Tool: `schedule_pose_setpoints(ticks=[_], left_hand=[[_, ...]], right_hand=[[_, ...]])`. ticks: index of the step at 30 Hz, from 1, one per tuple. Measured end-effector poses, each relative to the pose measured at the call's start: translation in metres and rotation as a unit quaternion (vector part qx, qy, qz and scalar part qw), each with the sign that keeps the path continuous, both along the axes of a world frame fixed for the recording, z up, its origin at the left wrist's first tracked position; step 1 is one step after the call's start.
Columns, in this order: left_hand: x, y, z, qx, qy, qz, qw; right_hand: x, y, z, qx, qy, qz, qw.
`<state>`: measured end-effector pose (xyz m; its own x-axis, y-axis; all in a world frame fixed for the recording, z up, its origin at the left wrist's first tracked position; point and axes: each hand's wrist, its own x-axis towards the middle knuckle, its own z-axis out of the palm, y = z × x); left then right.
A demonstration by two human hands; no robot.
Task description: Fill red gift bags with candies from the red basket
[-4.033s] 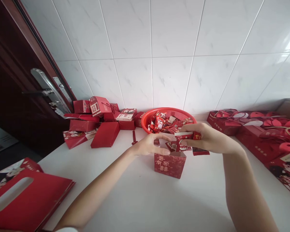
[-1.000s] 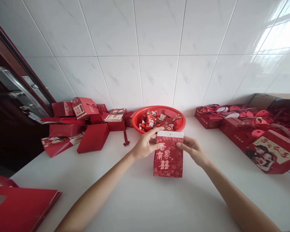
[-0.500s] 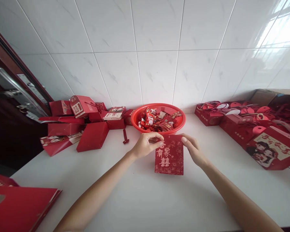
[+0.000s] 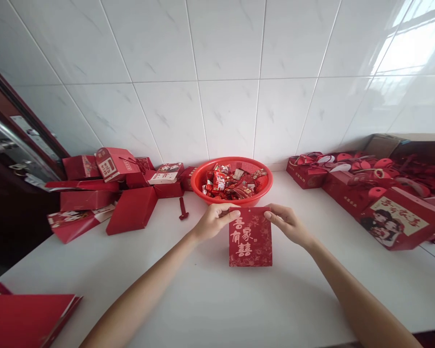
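A red paper gift box (image 4: 255, 244) with pale Chinese characters and a floral print stands upright in front of me. My left hand (image 4: 215, 220) pinches its top left corner, thumb on the front face and fingers behind. At the top right corner my right hand (image 4: 288, 222) grips it the same way. A small hole shows in the middle of its top edge. Just behind it sits a red plastic basket (image 4: 195, 181) holding many wrapped sweets (image 4: 235, 182). How deep the box is and what lies inside are hidden.
Folded and unfolded red boxes (image 4: 132, 210) are piled at the left by a door (image 4: 18, 203). A dark red strip (image 4: 183, 209) lies nearby on the white table (image 4: 192, 299). Finished-looking boxes (image 4: 402, 220) stand in rows at the right. Red card sheets (image 4: 25, 319) lie front left.
My left thumb has shifted left, so the top character on the box is now uncovered. Both hands still hold the top corners. The camera view has shifted slightly.
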<state>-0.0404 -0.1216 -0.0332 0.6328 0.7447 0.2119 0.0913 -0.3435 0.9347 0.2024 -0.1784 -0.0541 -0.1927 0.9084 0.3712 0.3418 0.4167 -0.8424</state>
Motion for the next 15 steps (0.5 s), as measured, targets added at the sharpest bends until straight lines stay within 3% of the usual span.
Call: schedule_pose_setpoints(ticks=[4, 7, 9, 11, 15], left_hand=[[0.004, 0.001, -0.007, -0.018, -0.026, -0.007, 0.999], [0.012, -0.003, -0.03, -0.049, -0.091, 0.008, 0.995], [0.018, -0.007, -0.05, -0.061, -0.133, 0.051, 0.988], [0.022, -0.011, -0.068, -0.058, -0.103, 0.098, 0.988], [0.026, -0.015, -0.082, 0.015, 0.004, 0.084, 0.996]], right_hand=[[0.007, 0.002, 0.003, -0.01, 0.007, 0.0, 1.0], [0.015, 0.004, 0.005, -0.025, 0.044, -0.02, 0.999], [0.026, 0.006, 0.007, -0.014, 0.073, -0.056, 0.996], [0.039, 0.007, 0.012, 0.017, 0.103, -0.106, 0.989], [0.07, -0.002, 0.029, 0.113, 0.143, -0.236, 0.954]])
